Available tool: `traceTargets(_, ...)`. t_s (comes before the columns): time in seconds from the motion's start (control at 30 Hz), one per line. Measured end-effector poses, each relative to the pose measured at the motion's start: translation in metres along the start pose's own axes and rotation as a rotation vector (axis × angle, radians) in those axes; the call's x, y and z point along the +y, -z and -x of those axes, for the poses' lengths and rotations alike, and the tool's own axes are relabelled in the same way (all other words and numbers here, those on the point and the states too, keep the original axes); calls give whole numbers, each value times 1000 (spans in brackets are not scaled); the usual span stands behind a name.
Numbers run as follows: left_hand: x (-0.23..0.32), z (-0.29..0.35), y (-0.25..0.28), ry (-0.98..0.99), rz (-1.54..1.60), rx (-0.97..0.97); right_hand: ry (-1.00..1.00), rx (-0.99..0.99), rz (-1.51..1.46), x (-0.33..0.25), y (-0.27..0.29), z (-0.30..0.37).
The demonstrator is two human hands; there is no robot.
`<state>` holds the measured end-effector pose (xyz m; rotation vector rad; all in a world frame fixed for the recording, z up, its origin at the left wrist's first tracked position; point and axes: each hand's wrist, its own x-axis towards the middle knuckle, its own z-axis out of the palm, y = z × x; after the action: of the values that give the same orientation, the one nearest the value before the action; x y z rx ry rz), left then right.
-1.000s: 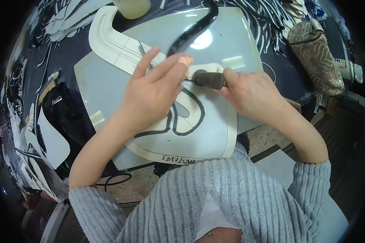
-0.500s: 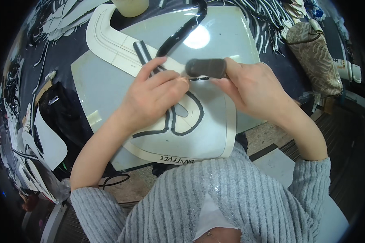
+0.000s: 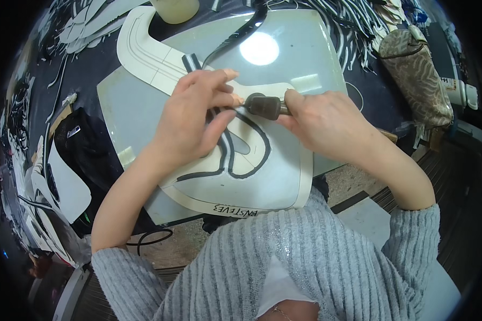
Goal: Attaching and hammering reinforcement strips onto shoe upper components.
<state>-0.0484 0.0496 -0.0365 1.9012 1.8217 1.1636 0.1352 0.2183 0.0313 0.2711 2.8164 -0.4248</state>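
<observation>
My right hand (image 3: 329, 117) grips a small dark hammer (image 3: 265, 107) by its handle. The hammer's head is at the tips of my left hand's fingers, over the cream pattern piece (image 3: 144, 59). My left hand (image 3: 190, 115) bends over a black strip (image 3: 241, 35), its fingertips pressing down and the thumb a little apart. That strip runs from the far edge in under the hand, where its course is hidden. From beneath the same hand juts a short dark piece with a light stripe (image 3: 191, 62). A black border (image 3: 266, 144) follows the curved edge of the cream piece nearer me.
A pale translucent board (image 3: 300, 51) lies under the work. A cup of yellowish stuff (image 3: 177, 9) stands at the far edge. Many loose strips (image 3: 353, 27) and a patterned pouch (image 3: 415, 77) are at right. White cut pieces (image 3: 64, 182) and black cloth (image 3: 85, 144) lie at left.
The hammer has come down and slightly right, toward my left fingertips. My left hand has loosened its pinch and spread its fingers; the black strip has shifted a little left.
</observation>
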Motion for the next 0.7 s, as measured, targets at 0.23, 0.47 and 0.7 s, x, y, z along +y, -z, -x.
traceTargets(0.23,-1,2,-6,-128,-120,28,21,28,10,6,0,0)
traceTargets(0.47,-4,6,-12,-235,-142,137,47,110,-38,0,3,-4)
traceTargets(0.7,2,2,-2,-131,-145,67,9,33,-32,-3,-4,0)
